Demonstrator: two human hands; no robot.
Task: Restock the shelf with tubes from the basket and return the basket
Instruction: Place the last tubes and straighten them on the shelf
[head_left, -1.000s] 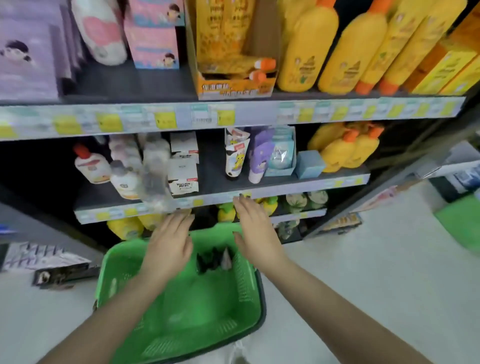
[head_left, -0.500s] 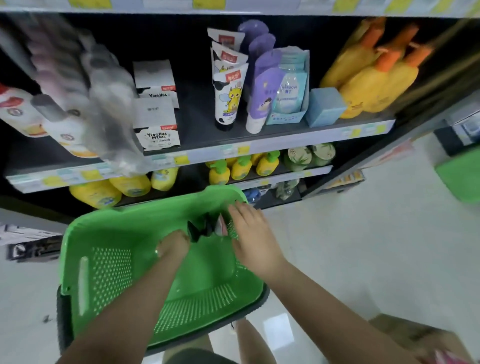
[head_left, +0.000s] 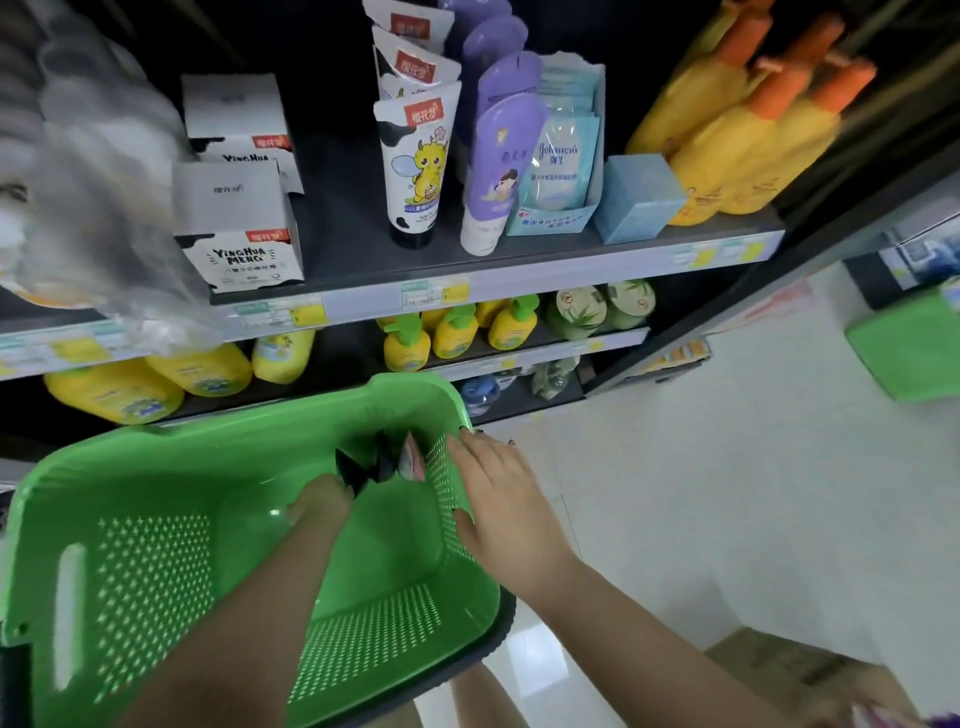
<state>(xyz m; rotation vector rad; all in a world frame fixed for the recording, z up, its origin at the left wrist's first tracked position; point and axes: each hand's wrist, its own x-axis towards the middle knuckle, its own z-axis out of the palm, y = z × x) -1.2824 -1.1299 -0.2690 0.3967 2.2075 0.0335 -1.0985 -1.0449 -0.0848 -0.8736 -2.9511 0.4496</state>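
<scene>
A green plastic basket (head_left: 208, 441) is in front of me, below the shelf (head_left: 363, 254). A few tubes (head_left: 387, 460) with black caps stand in its far right corner. My left hand (head_left: 319, 504) reaches down inside the basket, its fingers curled onto the tubes' black ends; the fingertips are hidden. On the basket's right rim my right hand (head_left: 501, 499) holds on, thumb inside the wall and fingers over the outside. White tubes with a yellow dragon (head_left: 415, 156) stand in a row on the shelf above.
Purple tubes (head_left: 493, 171), white boxes (head_left: 236, 223), a blue box (head_left: 636, 197) and yellow bottles (head_left: 737, 140) share that shelf. More yellow bottles sit on lower shelves. Another green basket (head_left: 909, 348) is on the white floor at right; a cardboard box (head_left: 789, 670) lies bottom right.
My view has tilted down and closer to the basket. The left hand went from above the rim down into the basket to the tubes. The right hand settled on the right rim.
</scene>
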